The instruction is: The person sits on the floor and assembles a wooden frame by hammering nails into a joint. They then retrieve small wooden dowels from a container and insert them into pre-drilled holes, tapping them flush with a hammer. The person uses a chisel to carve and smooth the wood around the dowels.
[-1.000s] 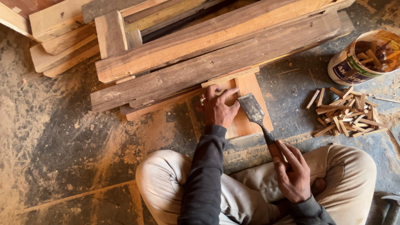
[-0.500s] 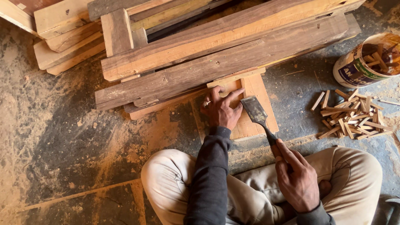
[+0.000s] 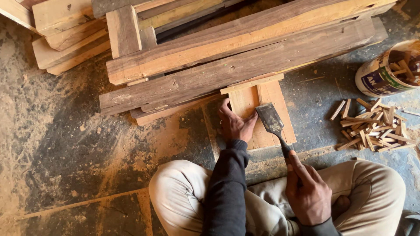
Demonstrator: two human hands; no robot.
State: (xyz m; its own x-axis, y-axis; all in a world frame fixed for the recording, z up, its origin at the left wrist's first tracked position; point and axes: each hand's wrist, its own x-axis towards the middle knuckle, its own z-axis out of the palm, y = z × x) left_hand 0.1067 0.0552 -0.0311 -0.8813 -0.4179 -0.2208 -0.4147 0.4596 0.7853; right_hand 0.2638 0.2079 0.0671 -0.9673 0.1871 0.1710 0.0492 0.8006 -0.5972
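Observation:
I sit cross-legged on the floor. My left hand (image 3: 235,123) rests on the left edge of a reddish wooden board (image 3: 269,107) that lies flat in front of my knees, fingers and thumb spread on it. My right hand (image 3: 307,193) grips the handle of a broad flat chisel (image 3: 271,120). The chisel's dark blade lies over the board's middle, just right of my left thumb. The board's far end tucks under a thin pale strip at the foot of a stack of long timbers.
Long rough timbers (image 3: 236,65) are stacked across the floor beyond the board, with more offcuts (image 3: 65,26) at upper left. A heap of small wooden pegs (image 3: 376,126) lies at right, below a tub (image 3: 389,70) holding more pegs. Sawdust covers the dark floor.
The view has shifted slightly. My left hand has opened from a curled grip to fingers resting on the board's edge, and the chisel blade has moved a little nearer that hand.

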